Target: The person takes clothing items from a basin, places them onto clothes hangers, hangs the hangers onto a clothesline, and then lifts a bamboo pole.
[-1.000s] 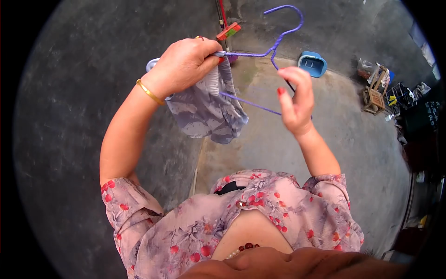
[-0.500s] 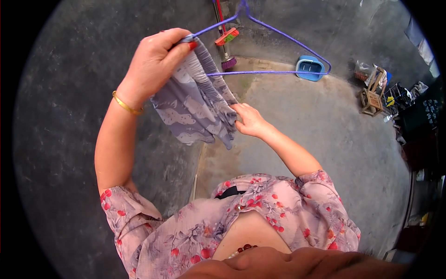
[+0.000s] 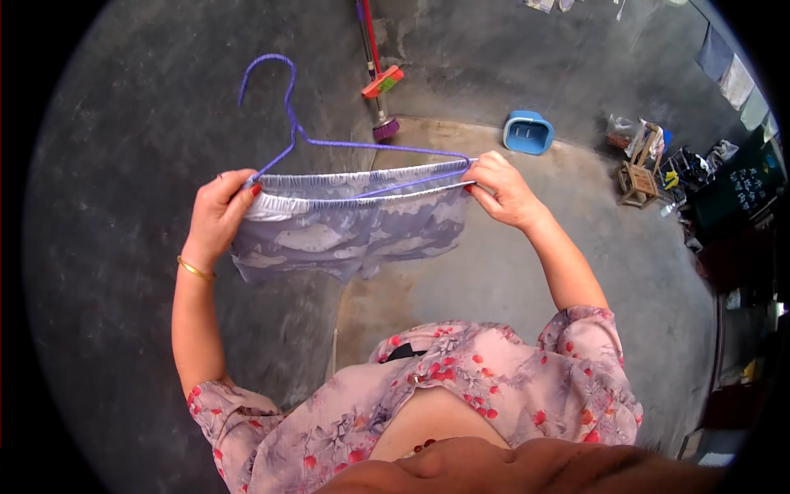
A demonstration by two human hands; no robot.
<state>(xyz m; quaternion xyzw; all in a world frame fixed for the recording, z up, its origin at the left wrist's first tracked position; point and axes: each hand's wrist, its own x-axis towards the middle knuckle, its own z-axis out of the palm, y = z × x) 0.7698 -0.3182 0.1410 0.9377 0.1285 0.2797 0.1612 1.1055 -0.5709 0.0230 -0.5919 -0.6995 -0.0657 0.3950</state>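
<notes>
A pair of grey-lilac patterned shorts [image 3: 354, 235] is stretched wide between my hands, its elastic waistband uppermost. Inside the waistband runs the lower bar of a purple clothes hanger [image 3: 370, 147], whose hook rises at the upper left. My left hand [image 3: 220, 212] is closed on the left end of the waistband and the hanger's corner. At the other end, my right hand [image 3: 504, 191] pinches the waistband around the hanger's right corner. The fingertips behind the cloth are partly hidden.
Brooms [image 3: 383, 82] lean against the dark wall ahead. A blue plastic basin [image 3: 527, 133] sits at the wall's foot. On the right are a small wooden chair [image 3: 638, 183], bags and a dark board with writing [image 3: 745, 189]. Cloths [image 3: 735, 82] hang at the upper right.
The shorts, bunched near my left hand before, are now spread across the hanger. My right hand moved up and right to the hanger's far corner. My left hand and the hanger came lower.
</notes>
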